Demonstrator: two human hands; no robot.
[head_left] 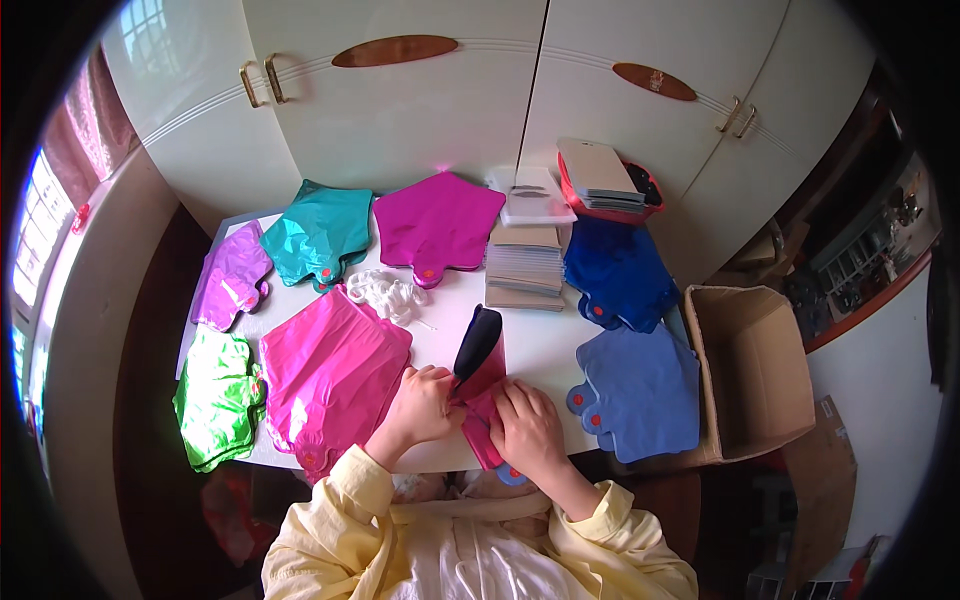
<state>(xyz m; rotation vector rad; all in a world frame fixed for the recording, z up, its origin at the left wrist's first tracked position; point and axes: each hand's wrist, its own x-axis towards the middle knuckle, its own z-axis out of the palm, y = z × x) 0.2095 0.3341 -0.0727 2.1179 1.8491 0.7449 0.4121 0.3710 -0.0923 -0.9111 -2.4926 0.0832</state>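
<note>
Above the table's near edge my left hand (428, 402) is closed on a small bundle of folded foil. Out of its grip rises a dark, nearly black folded strip (480, 342), probably a foil balloon. Beneath and beside it lies a folded pink foil balloon (482, 442), running down between my hands. My right hand (528, 420) has its fingers curled over the right side of that pink foil, gripping it. Below the right hand a bit of blue foil with a red dot (512, 474) peeks out. What the left fingers pinch is partly hidden.
Around me on the white table (440, 345) lie stacks of flat foil balloons: pink (335, 365), green (218, 400), purple (232, 275), teal (320, 232), magenta (440, 225), dark blue (620, 275), light blue (640, 390). White ribbon (385, 295), cards (525, 265), a red basket (650, 205) and a carton (755, 375) surround them.
</note>
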